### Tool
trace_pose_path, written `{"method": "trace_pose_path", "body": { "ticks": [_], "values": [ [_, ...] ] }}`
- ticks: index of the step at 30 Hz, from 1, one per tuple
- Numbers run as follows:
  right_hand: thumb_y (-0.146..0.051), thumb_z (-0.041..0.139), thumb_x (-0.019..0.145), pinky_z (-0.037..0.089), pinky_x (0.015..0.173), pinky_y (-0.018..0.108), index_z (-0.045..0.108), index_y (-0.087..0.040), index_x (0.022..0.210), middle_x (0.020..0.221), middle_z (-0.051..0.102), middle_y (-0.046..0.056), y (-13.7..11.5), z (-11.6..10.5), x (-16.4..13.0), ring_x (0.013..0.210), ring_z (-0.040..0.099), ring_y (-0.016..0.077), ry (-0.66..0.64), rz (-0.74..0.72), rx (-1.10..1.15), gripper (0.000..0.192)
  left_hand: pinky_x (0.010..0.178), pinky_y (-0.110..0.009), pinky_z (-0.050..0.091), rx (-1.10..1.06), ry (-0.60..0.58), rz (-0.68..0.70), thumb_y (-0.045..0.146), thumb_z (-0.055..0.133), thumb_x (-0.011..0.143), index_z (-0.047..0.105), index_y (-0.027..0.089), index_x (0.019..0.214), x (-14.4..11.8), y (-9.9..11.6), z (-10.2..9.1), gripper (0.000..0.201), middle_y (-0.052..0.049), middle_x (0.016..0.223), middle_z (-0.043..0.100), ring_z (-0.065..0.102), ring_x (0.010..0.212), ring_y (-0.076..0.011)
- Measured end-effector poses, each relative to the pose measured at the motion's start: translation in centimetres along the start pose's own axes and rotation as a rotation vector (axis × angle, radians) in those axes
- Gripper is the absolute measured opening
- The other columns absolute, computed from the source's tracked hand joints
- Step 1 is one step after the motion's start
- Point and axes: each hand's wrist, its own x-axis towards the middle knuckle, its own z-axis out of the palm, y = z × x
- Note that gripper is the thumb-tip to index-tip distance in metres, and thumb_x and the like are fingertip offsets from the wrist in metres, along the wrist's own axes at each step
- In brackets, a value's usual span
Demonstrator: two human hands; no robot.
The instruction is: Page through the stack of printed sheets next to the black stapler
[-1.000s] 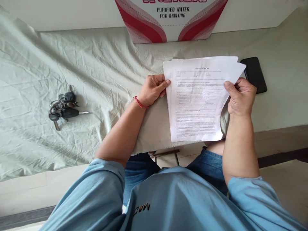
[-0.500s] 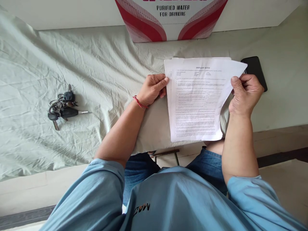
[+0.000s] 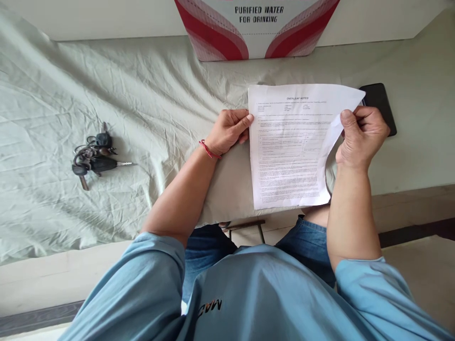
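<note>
The surface (image 3: 71,85) is covered with a wrinkled pale green cloth, and at its far edge stands a red and white carton (image 3: 256,28) printed "PURIFIED WATER FOR DRINKING". The printed paper sheets (image 3: 287,151) are just in front of this carton, held up a little above the cloth. The left hand (image 3: 227,132) holds the sheets at their left edge, the fingers closed on the paper. The right hand (image 3: 360,137) pinches the right edge near the top corner, thumb on the front, and the paper curls there. A black phone (image 3: 382,102) lies to the right of the carton, partly behind the sheets. A bunch of keys (image 3: 93,157) lies well to the left of the carton. The sheets look light, thin and floppy (they bend easily), so I judge the edges are the best place to hold them, with both hands.
</note>
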Motion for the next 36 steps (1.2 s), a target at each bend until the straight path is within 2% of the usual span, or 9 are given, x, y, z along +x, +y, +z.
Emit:
{"method": "trace_pose_path", "body": {
  "ticks": [6,14,22,25,29,31,33,36],
  "values": [
    [-0.039,0.098,0.072,0.039,0.068,0.032,0.072,-0.021,0.074,0.070,0.066,-0.003,-0.2,0.2,-0.2,0.067,0.053,0.0126,0.000,0.018,0.028,0.032,0.046,-0.028,0.033,0.013,0.007,-0.014,0.090,0.071,0.097,0.052,0.025,0.074,-0.1,0.2,0.0,0.072,0.003,0.057,0.049,0.041,0.048,-0.0090],
    [-0.048,0.100,0.075,0.041,0.070,0.034,0.069,-0.022,0.075,0.071,0.064,-0.004,-0.5,0.1,-0.2,0.067,0.051,0.0126,-0.032,0.050,-0.009,0.041,0.049,-0.030,0.034,0.024,0.011,-0.028,0.090,0.074,0.094,0.061,0.024,0.079,-0.2,0.5,0.1,0.069,0.002,0.064,0.051,0.042,0.051,-0.0096],
    [-0.038,0.099,0.076,0.040,0.069,0.034,0.075,-0.022,0.078,0.071,0.066,-0.003,-0.7,0.0,-0.5,0.066,0.050,0.0132,-0.063,0.091,-0.003,0.028,0.048,-0.030,0.035,0.043,0.007,-0.021,0.087,0.074,0.097,0.056,0.024,0.076,-0.3,0.6,0.0,0.069,0.003,0.061,0.051,0.042,0.050,-0.0083],
    [-0.035,0.100,0.076,0.050,0.079,0.035,0.082,-0.024,0.095,0.089,0.078,0.002,-0.6,-0.2,-0.5,0.080,0.061,0.0165,-0.113,0.134,-0.028,0.029,0.049,-0.031,0.038,0.045,0.008,-0.026,0.086,0.074,0.098,0.056,0.024,0.076,-0.3,0.4,-0.1,0.067,0.002,0.063,0.052,0.044,0.051,-0.0088],
    [-0.052,0.102,0.080,0.060,0.108,0.044,0.078,-0.030,0.124,0.128,0.084,0.007,-0.4,-0.8,-0.7,0.116,0.074,0.0238,-0.256,0.242,-0.025,0.055,0.052,-0.032,0.046,0.026,0.019,-0.031,0.083,0.075,0.099,0.058,0.025,0.077,-0.2,0.0,-0.2,0.065,0.002,0.063,0.053,0.047,0.051,-0.0104],
    [-0.064,0.101,0.079,0.063,0.112,0.051,0.077,-0.034,0.123,0.126,0.086,0.006,-0.3,-1.2,-0.8,0.121,0.078,0.0284,-0.373,0.323,-0.022,0.058,0.053,-0.032,0.048,-0.001,0.039,-0.025,0.082,0.076,0.099,0.060,0.024,0.077,-0.2,-0.1,-0.2,0.064,0.002,0.062,0.053,0.049,0.051,-0.0107],
    [-0.069,0.104,0.073,0.066,0.112,0.056,0.081,-0.035,0.111,0.115,0.089,0.004,-0.4,-1.6,-0.9,0.118,0.082,0.0327,-0.461,0.374,-0.057,0.056,0.051,-0.030,0.047,-0.034,0.060,-0.024,0.082,0.079,0.096,0.061,0.024,0.076,-0.2,0.0,-0.1,0.064,0.002,0.062,0.054,0.050,0.050,-0.0101],
    [-0.066,0.107,0.067,0.068,0.112,0.060,0.086,-0.033,0.097,0.106,0.090,0.001,-1.2,-2.2,-1.0,0.111,0.085,0.0350,-0.486,0.396,-0.077,0.049,0.047,-0.027,0.041,-0.089,0.097,-0.050,0.082,0.085,0.091,0.060,0.023,0.075,-0.1,0.0,0.1,0.066,0.002,0.063,0.055,0.050,0.049,-0.0088]
  ]
}}
